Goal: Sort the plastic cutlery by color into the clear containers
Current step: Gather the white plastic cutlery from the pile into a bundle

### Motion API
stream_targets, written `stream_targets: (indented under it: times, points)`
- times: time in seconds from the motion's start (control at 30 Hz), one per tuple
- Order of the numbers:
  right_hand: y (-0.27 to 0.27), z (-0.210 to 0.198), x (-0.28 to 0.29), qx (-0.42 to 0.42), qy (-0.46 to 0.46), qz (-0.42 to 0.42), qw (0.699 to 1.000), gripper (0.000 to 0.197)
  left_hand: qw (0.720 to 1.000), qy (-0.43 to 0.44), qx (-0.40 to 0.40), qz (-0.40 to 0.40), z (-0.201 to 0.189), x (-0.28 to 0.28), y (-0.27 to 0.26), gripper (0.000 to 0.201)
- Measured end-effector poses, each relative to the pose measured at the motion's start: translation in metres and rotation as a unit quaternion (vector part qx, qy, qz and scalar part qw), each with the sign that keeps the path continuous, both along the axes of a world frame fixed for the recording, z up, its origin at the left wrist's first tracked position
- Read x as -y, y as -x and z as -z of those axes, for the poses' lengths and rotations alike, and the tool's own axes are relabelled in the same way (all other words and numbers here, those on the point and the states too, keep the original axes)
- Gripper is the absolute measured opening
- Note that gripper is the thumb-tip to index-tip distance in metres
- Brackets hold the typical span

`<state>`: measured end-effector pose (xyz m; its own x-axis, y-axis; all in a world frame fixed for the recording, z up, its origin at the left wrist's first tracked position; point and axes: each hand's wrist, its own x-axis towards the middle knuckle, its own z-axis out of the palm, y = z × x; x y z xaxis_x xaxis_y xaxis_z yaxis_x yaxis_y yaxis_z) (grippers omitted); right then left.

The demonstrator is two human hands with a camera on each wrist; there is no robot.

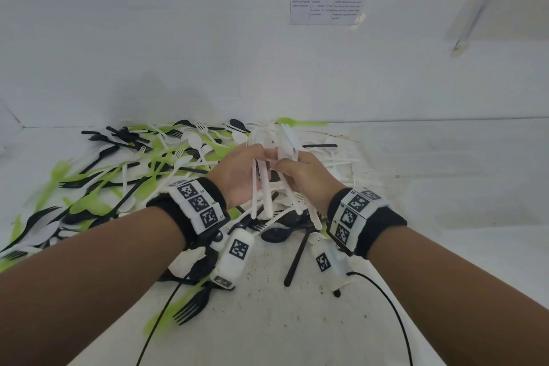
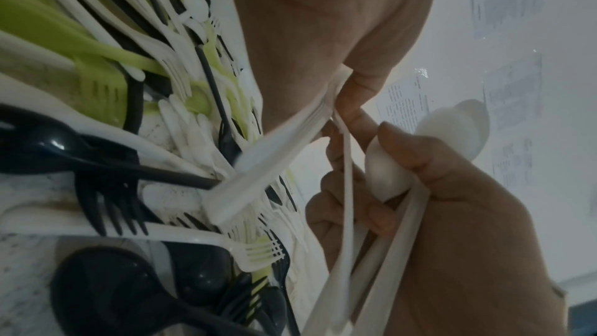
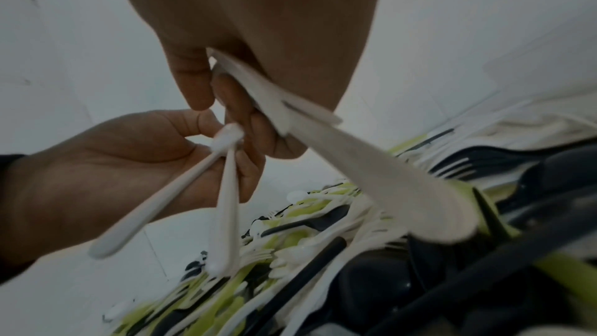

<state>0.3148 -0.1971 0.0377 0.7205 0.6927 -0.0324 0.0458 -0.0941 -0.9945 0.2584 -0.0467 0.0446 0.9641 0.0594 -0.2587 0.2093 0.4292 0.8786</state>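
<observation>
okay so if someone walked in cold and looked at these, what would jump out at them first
Probably the two hands meeting mid-frame: the left hand and right hand each grip white cutlery raised above the table. Next, the pile of black, green and white forks and spoons spread to the left and beneath the hands. No clear containers are in view.

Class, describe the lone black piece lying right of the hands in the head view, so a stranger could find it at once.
Start at the heap of mixed cutlery on the white table. Look past the right hand, toward the wall. There a short black handle lies level among white pieces, the only dark thing there.
</observation>
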Motion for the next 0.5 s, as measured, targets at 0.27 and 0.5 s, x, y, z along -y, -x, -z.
stream_targets:
  times: [0.27,0.5]
  points:
    - [0.000,0.007,-0.006,-0.051,-0.046,0.043,0.997,0.032,0.997,-0.022,0.011,0.069,-0.011,0.005,-0.003,0.035]
    - [0.000,0.001,-0.006,-0.070,-0.038,0.077,0.994,0.037,0.997,-0.049,-0.036,-0.051,0.000,-0.002,-0.008,0.010]
